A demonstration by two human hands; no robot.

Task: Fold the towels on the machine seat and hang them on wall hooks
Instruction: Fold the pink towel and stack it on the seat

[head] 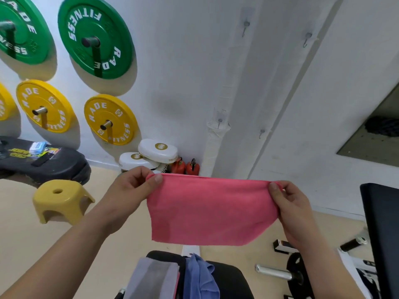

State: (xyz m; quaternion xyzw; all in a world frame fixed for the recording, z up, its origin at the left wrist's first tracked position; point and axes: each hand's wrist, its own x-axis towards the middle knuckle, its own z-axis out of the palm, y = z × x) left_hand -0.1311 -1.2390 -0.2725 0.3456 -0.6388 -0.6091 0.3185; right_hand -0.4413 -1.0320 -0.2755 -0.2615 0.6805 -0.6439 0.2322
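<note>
A pink towel [209, 210] hangs spread out in the air in front of me. My left hand [131, 188] pinches its upper left corner and my right hand [291, 203] pinches its upper right corner. Below, on the black machine seat [228, 279], lie a grey towel [151, 279] and a crumpled blue towel [201, 277]. Several small metal wall hooks are fixed to the white wall: one at the upper middle [245, 26], one further right [307, 38], one lower [219, 121] and one beside it [262, 132]. All hooks are bare.
Green [95, 37] and yellow weight plates [110, 119] hang on the wall at left. A yellow stool [61, 199] stands on the floor. White pads [157, 151] and red kettlebells [185, 167] sit in the corner. A black backrest [382, 234] and a bar [276, 271] are at right.
</note>
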